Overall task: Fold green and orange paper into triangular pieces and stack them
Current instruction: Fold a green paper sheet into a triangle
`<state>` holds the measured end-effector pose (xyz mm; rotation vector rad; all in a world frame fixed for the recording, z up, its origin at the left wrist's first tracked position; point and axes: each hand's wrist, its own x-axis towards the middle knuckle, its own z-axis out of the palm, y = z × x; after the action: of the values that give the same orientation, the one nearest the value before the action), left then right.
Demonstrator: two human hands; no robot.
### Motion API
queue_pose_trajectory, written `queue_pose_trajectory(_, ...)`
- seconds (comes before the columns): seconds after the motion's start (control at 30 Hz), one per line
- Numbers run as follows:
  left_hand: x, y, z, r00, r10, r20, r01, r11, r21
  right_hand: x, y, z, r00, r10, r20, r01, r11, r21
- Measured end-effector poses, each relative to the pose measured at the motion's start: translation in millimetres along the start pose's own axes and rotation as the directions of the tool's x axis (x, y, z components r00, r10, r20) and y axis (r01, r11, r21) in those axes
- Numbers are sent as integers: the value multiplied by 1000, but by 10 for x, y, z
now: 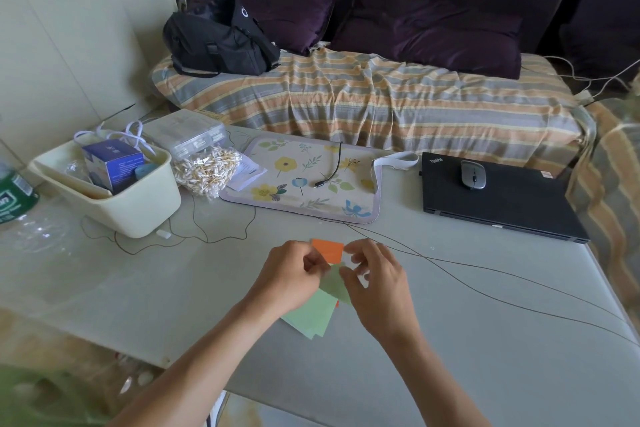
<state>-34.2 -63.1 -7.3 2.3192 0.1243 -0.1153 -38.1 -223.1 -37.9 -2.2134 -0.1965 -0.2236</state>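
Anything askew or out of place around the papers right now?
A thin dark cable trails loose across the table just beyond both hands. The green paper stack under them is fanned unevenly.

The closed black laptop (498,196) on the counter carries the brand word "ThinkPad" near its back left corner, small but legible. The black bag (221,36) on the bed shows a white mark like a "C". Print on the blue box (114,163) and the green bottle label (14,198) is too blurred to read.
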Motion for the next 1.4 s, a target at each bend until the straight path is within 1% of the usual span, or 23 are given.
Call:
queue_pose_trajectory(0.07, -2, 5, -12, 997, -75, -8, 74, 993, -93, -13, -8, 17, 996, -88, -3, 88, 996, -34)
queue_pose_trajectory(0.13, 5, 15, -36, 989, -151, 0, 147, 965, -219, -22, -21, 32, 986, -164, 21, 165, 984, -70)
queue_pose_trajectory(0.23, 20, 21, -58, 975, -216, 51, 220, 904, -366, -44, -32, 34, 974, -190, 120, 201, 975, -91)
queue_pose_trajectory(0.27, 14, 35, -69, 971, -228, 68, 236, 887, -396, -44, -36, 35, 972, -196, 128, 209, 974, -91)
queue_pose_trajectory(0.37, 20, 57, -82, 962, -242, 125, 273, 849, -452, -21, -43, 29, 980, -195, 49, 198, 979, -51)
queue_pose_trajectory(0.43, 31, 65, -91, 954, -248, 166, 297, 851, -434, -8, -38, 12, 991, -134, 11, 135, 990, -30)
queue_pose_trajectory(0.47, 33, 70, -94, 955, -248, 161, 293, 868, -401, -4, -35, 2, 996, -91, 12, 91, 996, -17)
queue_pose_trajectory(0.53, 22, 63, -93, 973, -211, 94, 230, 916, -328, -3, -34, -20, 999, -8, 37, 6, 999, 35)
queue_pose_trajectory(0.6, 15, 50, -91, 987, -158, 8, 152, 935, -322, 4, -31, -30, 997, 46, 62, -51, 996, 71)
queue_pose_trajectory(0.67, 18, 21, -80, 991, -133, -30, 115, 936, -333, 15, -20, -30, 993, 84, 83, -91, 993, 79)
queue_pose_trajectory(0.73, 15, 9, -80, 992, -123, -37, 104, 936, -335, 20, -14, -29, 990, 106, 97, -115, 989, 93)
queue_pose_trajectory(0.83, 8, 8, -62, 996, -91, 7, 88, 937, -339, 19, -30, -27, 991, 90, 99, -103, 986, 130)
queue_pose_trajectory(0.9, 2, 13, -46, 996, -80, 35, 87, 934, -347, 21, -41, -31, 993, 75, 91, -86, 989, 124)
queue_pose_trajectory(1.0, 2, 5, -28, 995, -97, 26, 99, 907, -410, 26, -38, -38, 992, 93, 79, -102, 988, 116)
queue_pose_trajectory(1.07, -2, 1, -20, 995, -100, 14, 97, 905, -414, 25, -34, -36, 990, 115, 85, -124, 986, 109)
queue_pose_trajectory(1.17, -25, 17, -9, 998, -69, -4, 63, 943, -328, 19, -34, -25, 988, 128, 92, -139, 982, 127)
queue_pose_trajectory(1.23, -36, 42, 0, 999, -34, -11, 30, 967, -252, 17, -35, -13, 991, 99, 86, -110, 985, 136)
queue_pose_trajectory(1.33, -37, 68, 7, 999, 22, -26, -25, 993, -117, 12, -30, 7, 995, 74, 63, -81, 991, 106)
queue_pose_trajectory(1.4, -35, 70, 14, 998, 50, -31, -52, 996, -66, 10, -34, 4, 996, 76, 51, -80, 992, 93)
